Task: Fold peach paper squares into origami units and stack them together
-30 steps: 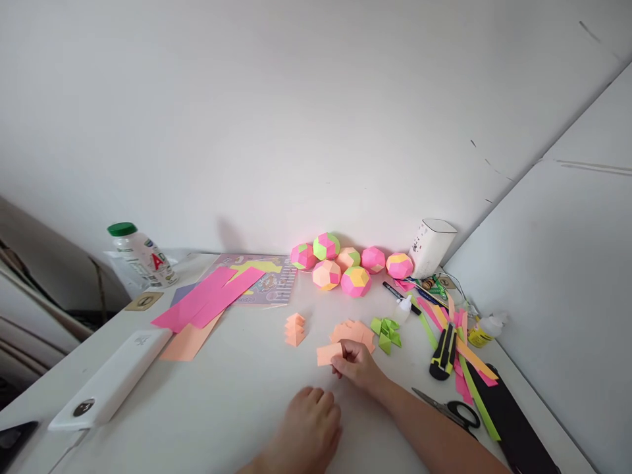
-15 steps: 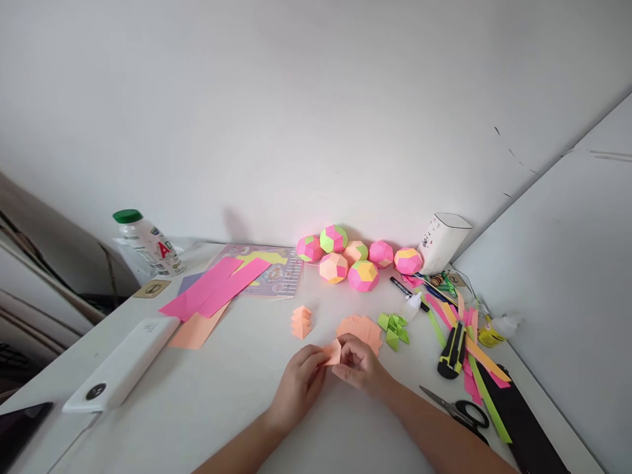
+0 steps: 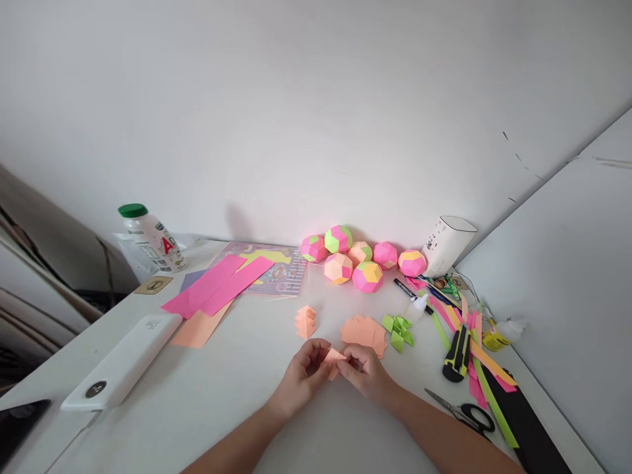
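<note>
Between my two hands is a small piece of peach paper point(image 3: 334, 357) with folded edges. My left hand point(image 3: 305, 375) pinches its left side, and my right hand point(image 3: 364, 372) grips the right side with thumb and fingers. Just beyond my right hand lies a loose pile of peach paper pieces point(image 3: 365, 331). A nested stack of folded peach pieces point(image 3: 305, 321) sits beyond my left hand. To the right of the pile are folded green paper pieces point(image 3: 397, 332).
Several coloured paper balls point(image 3: 368, 277) stand by the wall. Scissors point(image 3: 464, 412), a box cutter point(image 3: 457, 354) and paper strips point(image 3: 488, 359) lie at right. Pink paper sheets point(image 3: 236, 286), a white power bank point(image 3: 123, 359) and a bottle point(image 3: 153, 240) are at left.
Both hands have turned the peach paper, which now shows a pointed, folded shape. The left hand's fingers have shifted up and spread from their earlier grip. The view has moved slightly.
</note>
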`<control>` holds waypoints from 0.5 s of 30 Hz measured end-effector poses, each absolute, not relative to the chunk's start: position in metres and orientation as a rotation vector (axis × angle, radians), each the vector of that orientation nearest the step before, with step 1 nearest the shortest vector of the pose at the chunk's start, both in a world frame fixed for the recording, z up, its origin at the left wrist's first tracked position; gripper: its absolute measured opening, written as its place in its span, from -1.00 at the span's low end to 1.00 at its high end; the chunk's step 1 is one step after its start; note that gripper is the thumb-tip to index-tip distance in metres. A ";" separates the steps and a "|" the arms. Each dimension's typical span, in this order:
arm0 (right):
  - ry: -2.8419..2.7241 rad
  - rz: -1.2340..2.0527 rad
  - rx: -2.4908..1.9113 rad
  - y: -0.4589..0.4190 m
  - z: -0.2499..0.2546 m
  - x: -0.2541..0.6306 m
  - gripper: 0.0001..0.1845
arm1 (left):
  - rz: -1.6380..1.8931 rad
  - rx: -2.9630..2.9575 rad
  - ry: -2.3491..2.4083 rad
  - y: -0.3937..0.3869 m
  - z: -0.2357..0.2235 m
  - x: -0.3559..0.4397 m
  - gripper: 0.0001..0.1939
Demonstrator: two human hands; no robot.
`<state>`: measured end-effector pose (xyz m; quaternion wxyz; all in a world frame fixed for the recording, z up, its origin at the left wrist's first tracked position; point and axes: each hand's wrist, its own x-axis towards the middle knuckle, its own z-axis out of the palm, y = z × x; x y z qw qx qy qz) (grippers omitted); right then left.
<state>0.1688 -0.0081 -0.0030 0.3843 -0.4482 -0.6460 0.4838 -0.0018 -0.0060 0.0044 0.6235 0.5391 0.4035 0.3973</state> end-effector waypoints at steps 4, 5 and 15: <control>-1.681 1.244 -1.135 -0.007 -0.005 0.169 -0.69 | 0.824 1.230 0.833 -0.005 0.008 -0.005 -0.74; -1.685 1.276 -1.125 -0.006 -0.004 0.170 -0.69 | 0.832 1.238 0.807 -0.004 0.009 -0.006 -0.74; -1.694 1.321 -1.115 -0.006 0.001 0.171 -0.67 | 0.816 1.166 0.677 -0.002 0.014 -0.009 -0.73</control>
